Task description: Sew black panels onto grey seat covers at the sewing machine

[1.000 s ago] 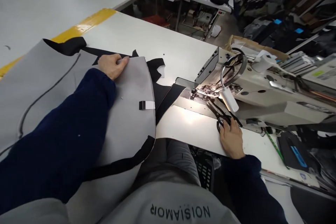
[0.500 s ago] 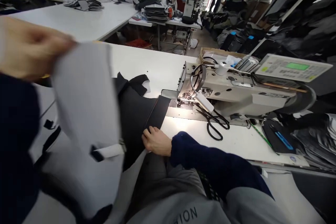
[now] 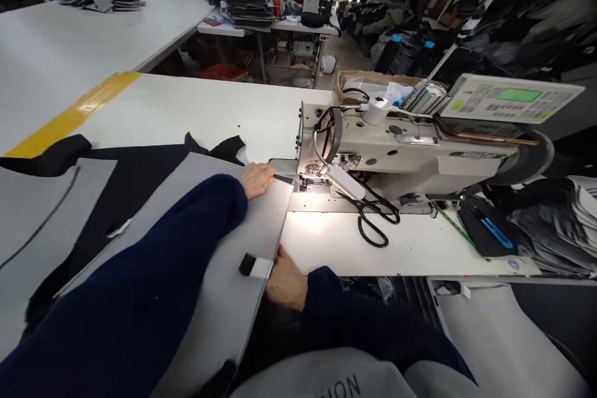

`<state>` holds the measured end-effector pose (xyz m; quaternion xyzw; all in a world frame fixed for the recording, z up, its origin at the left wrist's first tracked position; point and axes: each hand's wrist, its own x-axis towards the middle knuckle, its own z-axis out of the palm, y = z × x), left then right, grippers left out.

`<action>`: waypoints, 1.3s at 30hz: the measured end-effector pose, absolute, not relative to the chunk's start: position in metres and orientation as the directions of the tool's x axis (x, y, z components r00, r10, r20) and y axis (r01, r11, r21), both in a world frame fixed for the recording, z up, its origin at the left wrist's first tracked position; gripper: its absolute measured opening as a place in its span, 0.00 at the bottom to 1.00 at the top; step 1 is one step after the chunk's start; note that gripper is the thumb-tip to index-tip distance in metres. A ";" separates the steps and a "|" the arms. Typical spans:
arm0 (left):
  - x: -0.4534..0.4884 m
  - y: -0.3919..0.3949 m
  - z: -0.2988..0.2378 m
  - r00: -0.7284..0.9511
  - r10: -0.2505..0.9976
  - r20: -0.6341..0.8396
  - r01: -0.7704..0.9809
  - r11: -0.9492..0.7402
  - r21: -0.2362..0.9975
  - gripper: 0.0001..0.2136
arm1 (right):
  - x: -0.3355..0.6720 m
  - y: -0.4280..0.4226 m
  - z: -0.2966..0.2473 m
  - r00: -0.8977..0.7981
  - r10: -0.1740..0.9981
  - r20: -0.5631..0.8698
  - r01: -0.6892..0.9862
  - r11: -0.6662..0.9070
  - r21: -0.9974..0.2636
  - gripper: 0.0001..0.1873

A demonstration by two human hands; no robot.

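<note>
A light grey fabric panel (image 3: 224,280) lies folded over a black fabric piece (image 3: 135,180), its right edge just left of the sewing machine's needle area. My left hand (image 3: 257,179) pinches the panel's far edge near the machine, fingers together. Closer to me, my right hand (image 3: 286,280) grips the panel's right edge, with part of its fingers hidden by the cloth. Between the two, nearer the right hand, a short white tab with a black end (image 3: 255,265) lies on the panel. The sewing machine (image 3: 387,149) has its lamp lit over the needle plate.
Black-handled scissors (image 3: 373,217) lie against the machine's base. To the right are a blue cutter (image 3: 497,233), a green pencil (image 3: 454,224) and stacked dark cloth pieces (image 3: 550,224). Yellow tape (image 3: 79,112) marks the white table's left part. A cardboard box (image 3: 342,84) stands behind the machine.
My left hand has swung the grey panel from the raised left side down and right onto the black piece. My right hand now holds the grey panel's edge too. The view has shifted.
</note>
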<state>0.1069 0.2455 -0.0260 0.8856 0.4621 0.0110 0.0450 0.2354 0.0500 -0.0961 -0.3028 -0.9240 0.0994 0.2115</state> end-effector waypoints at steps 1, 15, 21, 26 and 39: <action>0.107 0.251 -0.028 0.573 0.819 -0.015 0.818 -0.570 0.077 0.11 | 0.238 0.049 -0.095 -0.730 0.590 0.344 0.506 0.806 -0.307 0.09; 0.123 0.223 -0.048 0.575 0.816 0.062 0.814 -0.578 0.057 0.14 | 0.266 0.027 -0.093 -0.771 0.499 0.397 0.381 0.860 -0.341 0.14; 0.134 0.234 -0.046 0.558 0.830 -0.010 0.820 -0.549 0.158 0.12 | 0.271 0.030 -0.090 -0.764 0.494 0.416 0.377 0.864 -0.334 0.11; 0.134 0.242 -0.042 0.525 0.847 -0.080 0.834 -0.493 0.248 0.12 | 0.275 0.030 -0.086 -0.780 0.511 0.363 0.393 0.850 -0.352 0.11; 0.143 0.256 -0.031 0.397 0.893 -0.213 0.916 -0.399 0.034 0.13 | 0.285 0.031 -0.087 -0.792 0.487 0.368 0.374 0.864 -0.339 0.11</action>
